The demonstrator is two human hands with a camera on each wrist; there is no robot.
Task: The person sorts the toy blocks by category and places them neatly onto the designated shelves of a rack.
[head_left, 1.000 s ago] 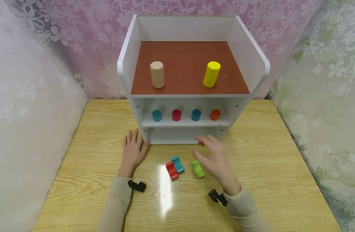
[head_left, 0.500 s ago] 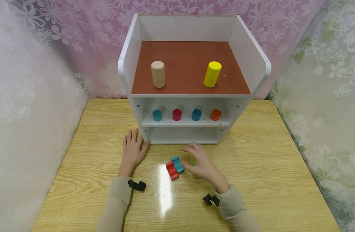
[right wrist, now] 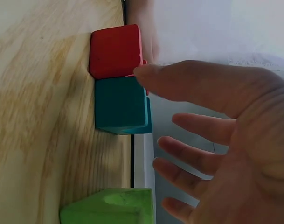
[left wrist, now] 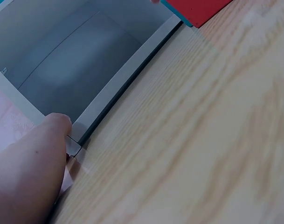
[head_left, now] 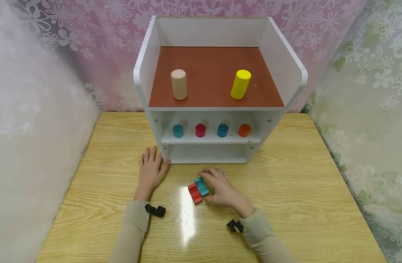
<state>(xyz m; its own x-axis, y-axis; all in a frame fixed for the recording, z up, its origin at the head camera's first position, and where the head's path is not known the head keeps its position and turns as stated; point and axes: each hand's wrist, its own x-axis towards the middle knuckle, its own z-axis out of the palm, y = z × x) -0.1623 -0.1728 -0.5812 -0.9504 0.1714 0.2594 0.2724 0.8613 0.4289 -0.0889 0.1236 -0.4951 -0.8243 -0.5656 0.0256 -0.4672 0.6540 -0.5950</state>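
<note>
A red arch-shaped block (head_left: pixel 195 193) and a teal arch-shaped block (head_left: pixel 202 186) lie side by side on the table, touching. My right hand (head_left: pixel 225 191) is over the teal block's right side, index finger by its far end and thumb by its near end. In the right wrist view the thumb (right wrist: pixel 188 84) overlaps the teal block's top corner, the other fingers loosely extended. A green block (right wrist: pixel 111 207) shows there too; the hand hides it in the head view. My left hand (head_left: pixel 149 173) lies flat on the table, thumb at the shelf's front left corner.
A white shelf unit (head_left: pixel 207 108) stands behind the blocks. Its brown top holds a plain wooden cylinder (head_left: pixel 179 86) and a yellow cylinder (head_left: pixel 240 86). Teal (head_left: pixel 178 131), crimson (head_left: pixel 200 130), blue (head_left: pixel 222 130) and orange (head_left: pixel 244 130) short cylinders line the middle shelf.
My right hand has moved left and lower from above the green block to the teal block, covering the green one in the head view. The left hand and the blocks have stayed put.
</note>
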